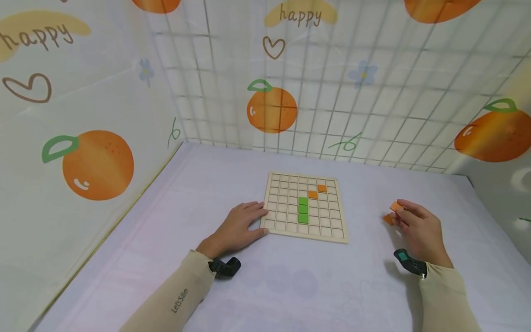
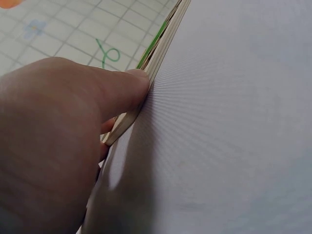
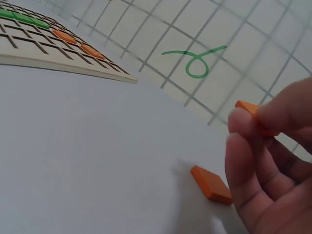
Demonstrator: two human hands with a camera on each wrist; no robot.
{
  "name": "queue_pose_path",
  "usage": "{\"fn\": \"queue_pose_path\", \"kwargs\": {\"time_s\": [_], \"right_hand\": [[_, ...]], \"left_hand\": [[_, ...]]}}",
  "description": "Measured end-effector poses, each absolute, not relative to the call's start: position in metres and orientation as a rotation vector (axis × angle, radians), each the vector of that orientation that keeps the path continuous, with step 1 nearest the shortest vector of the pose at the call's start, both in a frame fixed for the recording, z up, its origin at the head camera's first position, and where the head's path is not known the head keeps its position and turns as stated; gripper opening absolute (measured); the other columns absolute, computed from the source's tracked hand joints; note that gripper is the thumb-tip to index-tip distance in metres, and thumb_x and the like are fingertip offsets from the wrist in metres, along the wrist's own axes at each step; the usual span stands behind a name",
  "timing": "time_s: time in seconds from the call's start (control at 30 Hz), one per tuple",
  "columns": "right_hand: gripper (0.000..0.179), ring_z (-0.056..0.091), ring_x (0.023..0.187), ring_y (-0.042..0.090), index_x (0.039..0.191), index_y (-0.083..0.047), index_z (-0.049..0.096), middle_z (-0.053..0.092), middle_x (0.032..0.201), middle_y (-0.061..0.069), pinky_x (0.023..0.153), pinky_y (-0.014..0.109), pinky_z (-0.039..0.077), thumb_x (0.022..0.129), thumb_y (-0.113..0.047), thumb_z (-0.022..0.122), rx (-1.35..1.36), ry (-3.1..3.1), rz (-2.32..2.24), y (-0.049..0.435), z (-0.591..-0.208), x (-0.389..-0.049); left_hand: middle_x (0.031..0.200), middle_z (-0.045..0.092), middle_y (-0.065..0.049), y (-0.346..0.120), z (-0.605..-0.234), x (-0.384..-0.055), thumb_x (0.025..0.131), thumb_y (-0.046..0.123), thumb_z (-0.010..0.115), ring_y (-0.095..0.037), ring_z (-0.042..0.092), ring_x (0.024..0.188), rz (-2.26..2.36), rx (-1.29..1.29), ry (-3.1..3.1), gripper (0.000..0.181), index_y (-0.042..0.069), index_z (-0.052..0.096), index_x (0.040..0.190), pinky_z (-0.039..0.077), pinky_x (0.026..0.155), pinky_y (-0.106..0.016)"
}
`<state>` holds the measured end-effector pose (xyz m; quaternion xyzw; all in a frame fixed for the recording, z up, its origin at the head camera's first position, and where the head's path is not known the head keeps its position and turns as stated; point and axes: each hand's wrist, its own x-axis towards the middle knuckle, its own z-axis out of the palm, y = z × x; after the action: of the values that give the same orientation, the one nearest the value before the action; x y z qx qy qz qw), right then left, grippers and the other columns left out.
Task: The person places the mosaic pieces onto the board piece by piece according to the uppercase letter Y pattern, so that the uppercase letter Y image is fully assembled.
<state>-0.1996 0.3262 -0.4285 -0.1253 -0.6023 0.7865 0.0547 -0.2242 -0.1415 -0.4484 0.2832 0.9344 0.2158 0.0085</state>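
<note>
A pale wooden grid board [image 1: 286,228] lies on the table with three green tiles [image 1: 303,209] in a column and two orange tiles [image 1: 313,194] set diagonally above them. My left hand [image 1: 236,228] rests at the board's left side. In the left wrist view, its thumb [image 2: 124,90] touches the board's edge [image 2: 161,53] near a corner. To the right of the board, my right hand [image 1: 421,230] pinches an orange square tile [image 3: 248,108] between thumb and fingers, raised off the table. Another orange tile [image 3: 212,185] lies on the table just below those fingers.
The white tabletop [image 1: 290,286] meets a grid-patterned curtain [image 1: 323,115] with printed oranges at the back. A printed side wall [image 1: 95,230] stands on the left, and another light wall [image 1: 502,193] closes the right. A dark band [image 1: 224,266] sits on each wrist.
</note>
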Motion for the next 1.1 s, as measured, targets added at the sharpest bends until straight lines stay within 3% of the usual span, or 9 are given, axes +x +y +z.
{"fn": "queue_pose_path", "kwargs": {"time_s": [0.3,0.5,0.73,1.1], "right_hand": [[0.047,0.068,0.093,0.015,0.138,0.004,0.052,0.054,0.112,0.008,0.085,0.023,0.056,0.095,-0.007,0.069,-0.049,-1.997,2.349,0.310,-0.425,-0.205],[0.054,0.066,0.093,0.012,0.141,0.007,0.047,0.055,0.112,0.007,0.084,0.019,0.055,0.096,-0.011,0.070,-0.052,-2.146,2.214,0.294,-0.427,-0.211],[0.046,0.066,0.092,0.013,0.139,0.004,0.050,0.061,0.111,0.002,0.081,0.019,0.056,0.098,-0.011,0.065,-0.106,-2.300,2.083,0.283,-0.430,-0.215],[0.046,0.066,0.087,0.014,0.138,0.002,0.053,0.054,0.106,0.010,0.080,0.022,0.057,0.097,-0.014,0.066,-0.093,-2.484,2.030,0.254,-0.433,-0.237]], "left_hand": [[0.159,0.038,-0.003,-0.143,-0.446,-0.225,0.098,0.048,0.059,-0.024,0.029,0.147,0.668,0.902,2.921,0.058,0.016,0.053,0.147,0.020,0.120,-0.045],[0.159,0.038,-0.003,-0.143,-0.447,-0.226,0.098,0.048,0.058,-0.024,0.030,0.147,0.674,0.901,2.923,0.058,0.016,0.053,0.147,0.019,0.120,-0.044],[0.159,0.037,-0.001,-0.142,-0.449,-0.225,0.098,0.048,0.058,-0.022,0.028,0.148,0.683,0.875,2.909,0.059,0.018,0.052,0.148,0.019,0.120,-0.044],[0.159,0.037,-0.001,-0.143,-0.448,-0.222,0.098,0.047,0.059,-0.022,0.028,0.147,0.696,0.866,2.916,0.058,0.018,0.052,0.148,0.020,0.120,-0.045]]}}
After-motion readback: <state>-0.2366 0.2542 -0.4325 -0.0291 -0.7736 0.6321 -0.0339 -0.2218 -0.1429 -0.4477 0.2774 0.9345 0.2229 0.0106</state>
